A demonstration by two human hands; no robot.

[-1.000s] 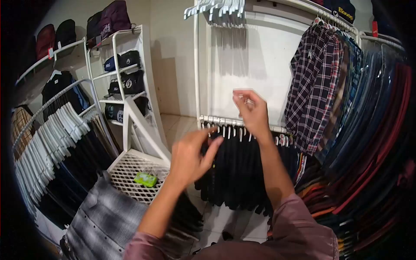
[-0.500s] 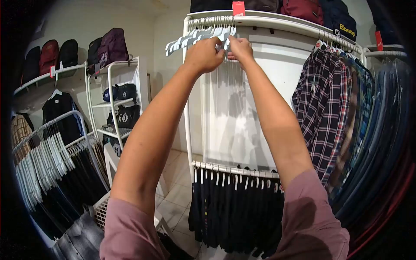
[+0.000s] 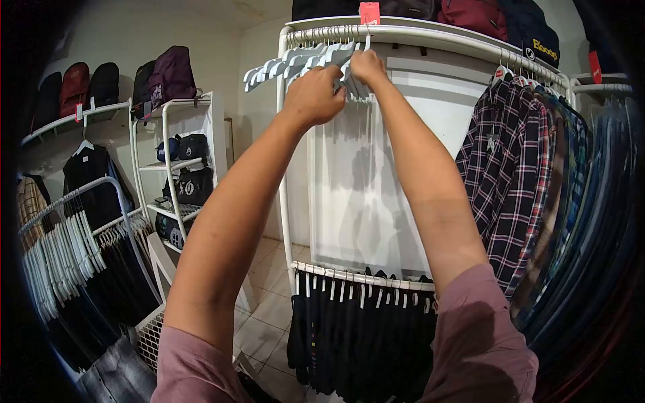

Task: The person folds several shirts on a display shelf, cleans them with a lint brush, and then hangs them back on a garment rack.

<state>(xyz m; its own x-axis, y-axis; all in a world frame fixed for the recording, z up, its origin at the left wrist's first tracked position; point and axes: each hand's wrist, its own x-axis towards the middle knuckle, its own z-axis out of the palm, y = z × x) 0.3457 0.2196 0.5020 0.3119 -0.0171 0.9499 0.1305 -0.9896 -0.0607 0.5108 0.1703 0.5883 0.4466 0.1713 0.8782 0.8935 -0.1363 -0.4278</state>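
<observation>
White clothes hangers [image 3: 272, 68] hang in a bunch from the upper rail [image 3: 396, 31] of a white rack, at its left end. My left hand [image 3: 316, 96] is among them from the front, fingers curled round the hangers and partly hidden by its own back. Just to the right and slightly higher, my right hand [image 3: 368, 67] is closed on one hanger [image 3: 367, 43] at the right edge of the bunch. That hanger's upper part shows above the fist; the rest is hidden. A small gap separates my hands.
Dark garments [image 3: 363, 336] hang from a lower rail [image 3: 356, 275]. Plaid shirts [image 3: 504, 161] hang at the right, beside many jeans [image 3: 598, 195]. Bags [image 3: 470, 17] sit on the top shelf near a red tag [image 3: 369, 13]. At the left stands another rack with white hangers [image 3: 64, 255].
My hands have drawn slightly apart; the right closed higher near the rail, the left moved a little down. The hanger bunch now spreads further left. The view has shifted slightly.
</observation>
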